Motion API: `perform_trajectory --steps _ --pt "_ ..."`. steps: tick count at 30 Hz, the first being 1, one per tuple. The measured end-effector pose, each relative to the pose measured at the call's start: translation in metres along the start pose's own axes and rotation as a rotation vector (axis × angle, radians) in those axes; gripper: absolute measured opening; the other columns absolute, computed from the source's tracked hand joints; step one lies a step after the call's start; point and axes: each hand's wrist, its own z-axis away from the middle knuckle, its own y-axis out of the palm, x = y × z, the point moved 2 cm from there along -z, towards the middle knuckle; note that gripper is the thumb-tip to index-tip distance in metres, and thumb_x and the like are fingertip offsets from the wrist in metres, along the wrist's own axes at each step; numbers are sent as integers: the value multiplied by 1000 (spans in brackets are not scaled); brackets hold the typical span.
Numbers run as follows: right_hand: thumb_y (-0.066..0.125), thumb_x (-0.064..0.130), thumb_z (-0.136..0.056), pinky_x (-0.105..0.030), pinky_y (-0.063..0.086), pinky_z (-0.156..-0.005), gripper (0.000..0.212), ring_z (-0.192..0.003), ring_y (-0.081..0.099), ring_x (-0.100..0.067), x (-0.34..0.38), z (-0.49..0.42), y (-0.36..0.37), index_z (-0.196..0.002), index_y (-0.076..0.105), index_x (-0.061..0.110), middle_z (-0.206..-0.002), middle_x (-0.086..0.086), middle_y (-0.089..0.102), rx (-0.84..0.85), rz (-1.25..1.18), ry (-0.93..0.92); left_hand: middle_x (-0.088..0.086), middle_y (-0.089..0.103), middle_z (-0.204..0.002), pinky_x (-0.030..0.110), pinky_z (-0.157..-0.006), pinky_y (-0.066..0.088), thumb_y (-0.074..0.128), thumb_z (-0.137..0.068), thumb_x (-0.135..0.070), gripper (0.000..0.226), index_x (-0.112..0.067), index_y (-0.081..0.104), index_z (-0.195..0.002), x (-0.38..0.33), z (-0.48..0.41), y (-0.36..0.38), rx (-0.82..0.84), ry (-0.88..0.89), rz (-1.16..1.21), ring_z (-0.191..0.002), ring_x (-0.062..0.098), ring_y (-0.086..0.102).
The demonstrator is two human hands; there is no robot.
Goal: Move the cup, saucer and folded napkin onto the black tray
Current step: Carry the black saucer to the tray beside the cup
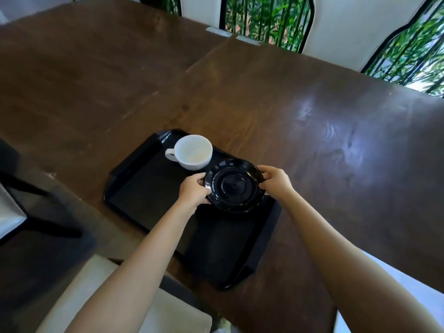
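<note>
A black tray (144,188) lies on the brown wooden table (312,116). A white cup (193,152) stands at the tray's far corner, handle to the left. A glossy black saucer (234,186) sits over the tray's right side, gripped by both hands. My left hand (193,191) holds its left rim and my right hand (275,180) holds its right rim. A dark folded napkin (228,241) appears to lie on the tray's near half, just below the saucer; black on black, its outline is hard to make out.
A chair with a pale cushion (96,296) stands at the table's near edge under my arms. Another chair (14,207) is at the left. White panels and green bamboo (264,18) lie beyond the table's far edge.
</note>
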Motion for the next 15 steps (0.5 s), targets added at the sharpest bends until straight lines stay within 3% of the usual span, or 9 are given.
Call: perform_trajectory --steps 3,6,9,13,15 --pt "46 -11 -79 -45 54 -90 57 -92 63 -24 -5 -2 7 -129 56 14 -96 -8 67 -14 61 -13 2 65 -87 29 -54 57 56 -78 14 42 -22 63 -98 7 -3 -1 -13 -14 -12 -80 18 66" --pt "45 -12 -79 -40 54 -86 58 -83 59 -20 -10 -3 9 -131 53 12 -89 -5 66 -26 102 -22 -1 63 -81 24 -48 55 55 -78 15 42 -27 61 -78 8 -4 2 -24 6 -36 -75 14 64" --pt "43 -12 -77 -37 55 -80 61 -82 59 -19 -14 -4 9 -133 51 12 -96 -9 70 -29 128 -31 -4 60 -73 20 -44 52 55 -78 13 51 -35 56 -61 8 -4 4 -48 46 -81 -69 12 63" --pt "42 -10 -77 -29 50 -65 62 -75 56 -18 -13 -5 10 -135 49 13 -96 -4 64 -11 147 -37 -4 61 -75 23 -49 54 57 -80 8 39 -30 61 -72 10 -6 3 -44 75 -124 -71 13 64" --pt "45 -9 -79 -24 44 -64 62 -79 57 -18 -11 -5 11 -136 48 14 -106 -9 67 7 180 -49 -6 60 -80 23 -51 53 58 -81 6 33 -27 61 -84 10 -7 2 -48 70 -147 -74 12 63"
